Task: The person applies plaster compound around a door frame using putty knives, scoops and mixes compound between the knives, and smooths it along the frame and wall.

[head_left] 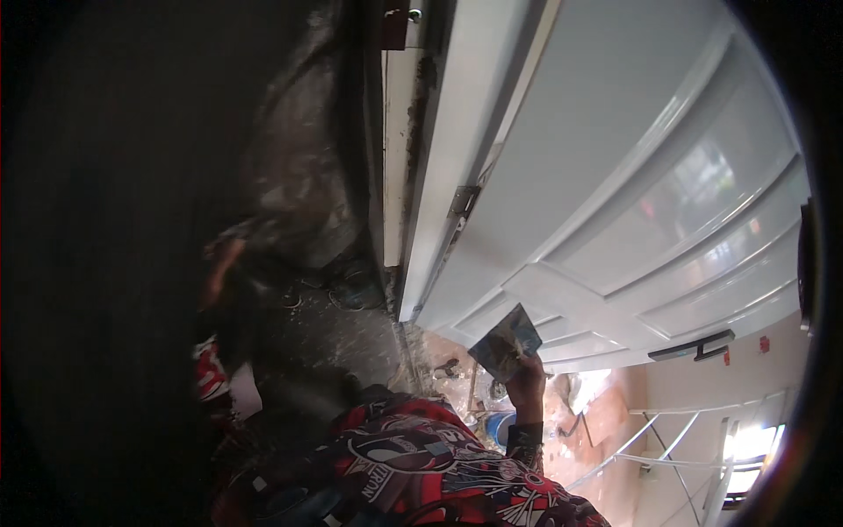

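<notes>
My right hand grasps a square plate before the panelled door; whether my blurred left hand grips, I cannot tell.

Beyond the white panelled door are pale poles and a window.
</notes>
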`<state>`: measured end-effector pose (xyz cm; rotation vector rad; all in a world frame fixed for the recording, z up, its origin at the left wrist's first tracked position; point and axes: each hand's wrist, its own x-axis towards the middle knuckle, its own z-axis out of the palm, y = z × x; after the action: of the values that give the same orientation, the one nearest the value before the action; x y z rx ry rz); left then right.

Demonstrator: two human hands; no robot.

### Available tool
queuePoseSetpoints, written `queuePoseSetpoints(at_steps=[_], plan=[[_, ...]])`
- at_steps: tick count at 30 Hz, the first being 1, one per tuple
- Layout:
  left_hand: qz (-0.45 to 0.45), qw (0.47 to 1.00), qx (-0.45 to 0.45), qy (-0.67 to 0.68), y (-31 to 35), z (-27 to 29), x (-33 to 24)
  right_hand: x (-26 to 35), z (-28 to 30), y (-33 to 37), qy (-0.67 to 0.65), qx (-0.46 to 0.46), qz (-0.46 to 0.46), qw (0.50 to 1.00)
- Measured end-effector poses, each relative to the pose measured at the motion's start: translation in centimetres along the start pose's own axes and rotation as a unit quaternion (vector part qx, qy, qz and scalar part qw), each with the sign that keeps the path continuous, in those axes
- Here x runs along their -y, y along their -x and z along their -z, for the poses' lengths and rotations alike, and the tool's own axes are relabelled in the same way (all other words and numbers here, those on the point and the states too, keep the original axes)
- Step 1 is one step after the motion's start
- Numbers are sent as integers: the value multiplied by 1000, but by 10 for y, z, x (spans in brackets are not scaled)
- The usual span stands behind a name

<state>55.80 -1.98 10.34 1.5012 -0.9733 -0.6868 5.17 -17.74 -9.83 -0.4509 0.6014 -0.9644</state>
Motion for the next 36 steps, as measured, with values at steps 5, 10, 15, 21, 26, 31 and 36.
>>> queuePoseSetpoints(at_steps=[5,10,15,21,26,31,36], plan=[[-139,967,-120,-177,5,25,9,-22,-9,-6,87,1,29,996],[-417,869,-97,-248,-49,-76,-11,-27,-29,-17,69,25,17,997],[-548,765,-182,-287,-83,-139,-59,-16,-34,-12,77,40,51,995],[-555,727,-252,-315,-107,-167,-69,-5,-34,8,119,-7,64,991],[-517,702,-299,-387,-114,-182,-69,2,-21,7,46,5,76,996],[-515,701,-312,-382,-124,-193,-70,16,-18,3,48,-7,72,996],[-512,693,-318,-395,-120,-198,-75,23,-10,-8,65,32,56,996]])
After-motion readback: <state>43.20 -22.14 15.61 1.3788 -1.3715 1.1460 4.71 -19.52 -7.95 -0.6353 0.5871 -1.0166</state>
